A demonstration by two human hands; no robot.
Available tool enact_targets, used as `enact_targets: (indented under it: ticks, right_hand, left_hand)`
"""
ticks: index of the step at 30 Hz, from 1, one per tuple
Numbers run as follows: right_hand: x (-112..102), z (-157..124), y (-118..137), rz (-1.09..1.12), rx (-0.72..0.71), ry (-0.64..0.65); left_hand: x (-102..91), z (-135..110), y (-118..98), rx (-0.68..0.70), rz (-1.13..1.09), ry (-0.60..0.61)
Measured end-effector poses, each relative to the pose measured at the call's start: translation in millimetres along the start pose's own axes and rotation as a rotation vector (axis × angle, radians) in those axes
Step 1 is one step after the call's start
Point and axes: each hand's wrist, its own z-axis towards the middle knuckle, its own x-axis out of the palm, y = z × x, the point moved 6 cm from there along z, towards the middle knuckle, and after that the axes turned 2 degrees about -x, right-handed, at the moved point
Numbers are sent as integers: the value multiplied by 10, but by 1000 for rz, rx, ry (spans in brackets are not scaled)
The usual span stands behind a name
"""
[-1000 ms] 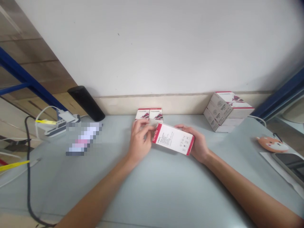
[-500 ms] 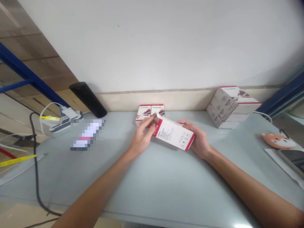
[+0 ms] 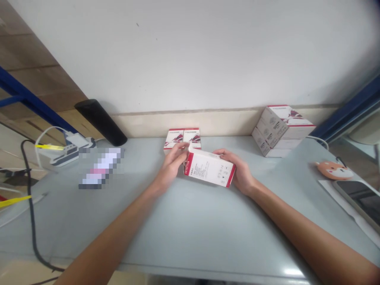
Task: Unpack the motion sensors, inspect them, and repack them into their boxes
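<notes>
We held a white-and-red DETECTOR box (image 3: 209, 168) at the centre of the grey surface (image 3: 208, 225), our left hand (image 3: 171, 168) and right hand (image 3: 242, 172) grasping its ends with curled fingers (image 3: 178, 151), two matching boxes (image 3: 182, 138) just beyond at 12 o'clock.

A fox-faced pad (image 3: 334, 170) lies near a phone (image 3: 360, 198), across from a power strip (image 3: 69, 153).

Smooth paperboard detector box (image 3: 209, 168) (faintly glossy), on a matt grey tabletop (image 3: 208, 225)
</notes>
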Motion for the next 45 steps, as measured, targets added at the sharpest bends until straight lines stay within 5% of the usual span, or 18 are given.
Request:
enact_targets:
  ticks: [12, 18, 25, 33, 40, 45]
  right_hand:
    - [-38, 32, -5, 77, 53, -43]
    - [-21, 19, 26, 122, 24, -73]
    - [-82, 54, 21, 166, -6, -172]
    - [-220, 67, 122, 154, -36, -250]
    - [-269, 38, 241, 107, -30, -168]
    - [-353, 47, 347, 115, -52, -198]
  left_hand:
    - [-10, 58, -27, -15, -216, 178]
    - [-26, 69, 9, 2, -159, 74]
    - [-15, 68, -44, 214, 102, -76]
    - [39, 49, -109, 270, 125, -93]
    - [23, 5, -151, 330, 112, -190]
    - [-55, -88, -158, 423, 100, -376]
